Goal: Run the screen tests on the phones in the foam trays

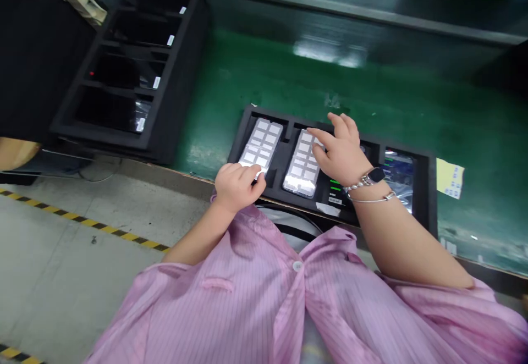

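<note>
We are leaning over a black foam tray (285, 149) that is lying near the front edge of the green counter (256, 78). Our left hand (237, 185) is curling against the near end of the left label pack (263, 141), which is sitting in the tray's leftmost compartment. Its grip is nearly closed, but we cannot tell whether it is pinching the pack. Our right hand (340, 152) is resting with an open grip, fingers spread, on the second label pack (302, 172) in the next compartment. A shiny bag (400, 167) is filling the rightmost compartment, and a yellow slip (449, 177) is lying just beside the tray.
</note>
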{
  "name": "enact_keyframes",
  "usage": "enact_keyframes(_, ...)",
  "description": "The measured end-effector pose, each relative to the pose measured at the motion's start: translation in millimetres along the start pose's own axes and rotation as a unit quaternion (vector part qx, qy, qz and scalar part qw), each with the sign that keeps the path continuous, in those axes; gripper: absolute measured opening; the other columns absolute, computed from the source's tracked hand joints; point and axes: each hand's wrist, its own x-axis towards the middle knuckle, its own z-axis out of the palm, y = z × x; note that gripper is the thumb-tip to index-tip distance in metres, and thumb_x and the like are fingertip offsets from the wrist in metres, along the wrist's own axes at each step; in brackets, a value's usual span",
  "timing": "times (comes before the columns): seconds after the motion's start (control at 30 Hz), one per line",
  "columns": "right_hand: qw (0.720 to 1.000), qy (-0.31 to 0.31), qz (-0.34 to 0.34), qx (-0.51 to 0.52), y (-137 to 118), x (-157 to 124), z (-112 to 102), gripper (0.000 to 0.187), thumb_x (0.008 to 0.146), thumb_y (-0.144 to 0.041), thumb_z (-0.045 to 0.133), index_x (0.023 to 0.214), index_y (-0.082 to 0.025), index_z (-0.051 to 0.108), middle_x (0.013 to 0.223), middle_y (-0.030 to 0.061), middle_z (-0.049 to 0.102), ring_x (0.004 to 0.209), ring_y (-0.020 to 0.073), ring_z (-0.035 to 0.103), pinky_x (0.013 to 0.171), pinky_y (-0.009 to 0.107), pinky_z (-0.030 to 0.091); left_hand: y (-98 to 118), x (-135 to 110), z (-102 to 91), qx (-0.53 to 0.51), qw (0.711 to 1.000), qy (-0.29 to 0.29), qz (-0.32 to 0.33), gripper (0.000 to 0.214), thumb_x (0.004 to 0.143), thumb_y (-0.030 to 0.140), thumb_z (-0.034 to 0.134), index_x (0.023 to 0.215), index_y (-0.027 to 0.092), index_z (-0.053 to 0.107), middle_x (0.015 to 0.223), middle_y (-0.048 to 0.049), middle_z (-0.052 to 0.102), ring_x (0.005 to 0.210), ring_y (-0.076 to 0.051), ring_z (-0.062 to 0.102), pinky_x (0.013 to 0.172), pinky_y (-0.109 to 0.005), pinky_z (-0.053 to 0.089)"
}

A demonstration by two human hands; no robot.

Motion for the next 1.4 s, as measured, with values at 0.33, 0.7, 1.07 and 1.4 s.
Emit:
enact_keyframes(0.33, 1.0, -0.016, 0.001, -0.01, -7.1, 5.9, 9.3, 0.038, 0.101, -0.031, 0.053, 0.13, -0.025, 0.077, 0.165, 0.0156, 0.041, 0.154, 0.0504, 0.029, 0.12, 0.08, 0.03, 1.0, 1.0, 1.1, -0.005, 1.0, 0.01, -0.003, 0.017, 0.095, 0.024, 0.059, 0.083, 0.023, 0.071, 0.058, 0.0001, 0.064, 0.057, -0.02, 0.059, 0.062, -0.038, 0.032)
enact_keyframes(0.7, 0.994, -0.063, -0.094, -0.008, -61.6, -62.7, -16.4, 0.032, 0.102, -0.026, 0.056, 0.124, -0.025, 0.079, 0.163, 0.0163, 0.044, 0.153, 0.0471, 0.033, 0.12, 0.077, 0.033, -0.2, -1.7, 1.9, -0.009, 1.0, -0.016, -0.012, 0.02, 0.097, 0.027, 0.059, 0.084, 0.022, 0.073, 0.061, -0.0016, 0.066, 0.062, -0.02, 0.061, 0.065, -0.039, 0.035)
enact_keyframes(1.07, 0.99, -0.069, -0.121, -0.004, -76.3, -84.8, -27.0, 0.031, 0.103, -0.025, 0.057, 0.122, -0.027, 0.08, 0.16, 0.0155, 0.047, 0.151, 0.0458, 0.037, 0.121, 0.076, 0.033, -1.2, -2.1, 1.2, -0.011, 1.0, -0.007, -0.008, 0.024, 0.099, 0.028, 0.056, 0.082, 0.022, 0.071, 0.06, -0.0013, 0.064, 0.061, -0.02, 0.06, 0.065, -0.038, 0.034)
enact_keyframes(1.4, 0.993, -0.07, -0.098, -0.017, -53.2, -109.0, -40.6, 0.032, 0.101, -0.021, 0.057, 0.121, -0.025, 0.081, 0.159, 0.0171, 0.047, 0.151, 0.0481, 0.037, 0.118, 0.079, 0.036, -0.5, -1.9, 0.9, -0.008, 1.0, 0.011, -0.004, 0.02, 0.097, 0.025, 0.058, 0.082, 0.023, 0.072, 0.058, -0.0002, 0.062, 0.058, -0.02, 0.058, 0.063, -0.036, 0.033)
